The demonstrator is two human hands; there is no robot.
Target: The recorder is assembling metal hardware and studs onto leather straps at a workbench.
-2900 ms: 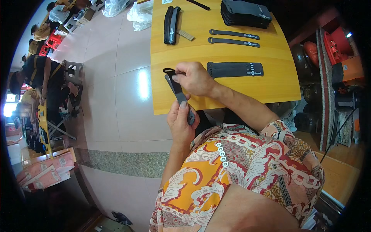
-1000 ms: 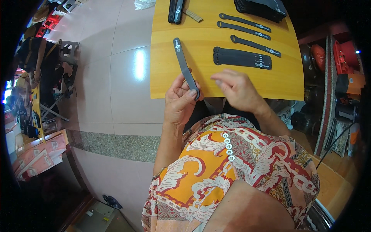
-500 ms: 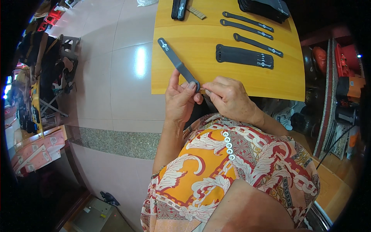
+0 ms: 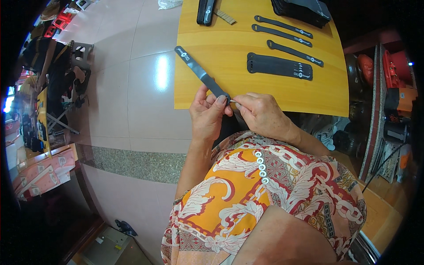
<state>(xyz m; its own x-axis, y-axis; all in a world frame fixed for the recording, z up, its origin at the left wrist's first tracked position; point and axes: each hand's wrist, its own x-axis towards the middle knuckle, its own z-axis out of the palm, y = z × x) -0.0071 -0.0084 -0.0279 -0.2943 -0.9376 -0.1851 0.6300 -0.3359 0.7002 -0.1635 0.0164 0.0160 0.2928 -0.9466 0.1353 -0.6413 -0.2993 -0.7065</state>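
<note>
A black cable strap [image 4: 197, 70] slants up and left over the table edge, its near end pinched between the thumb and fingers of my left hand [image 4: 207, 117]. Close against that end, my right hand [image 4: 266, 114] has thumb and forefinger pressed together on a thin, pale, pin-like thing [image 4: 233, 101], mostly hidden by the fingers. The tip of it meets the strap's rounded end. On the yellow table [image 4: 212, 48] lie single black straps [image 4: 295, 54] in a loose row, and below them a fanned row of overlapping straps [image 4: 279, 66].
A thick black stack [image 4: 302, 11] sits at the table's far right. At the far left are a strap bundle [image 4: 205, 11] and a small tan ridged strip [image 4: 225, 17]. Crowded shelves [image 4: 395, 101] stand on the right; a folding stool [image 4: 81, 51] is on the left.
The strap's far end has swung slightly left and down. Both hands keep their grip at the near end, with my right hand shifted a little.
</note>
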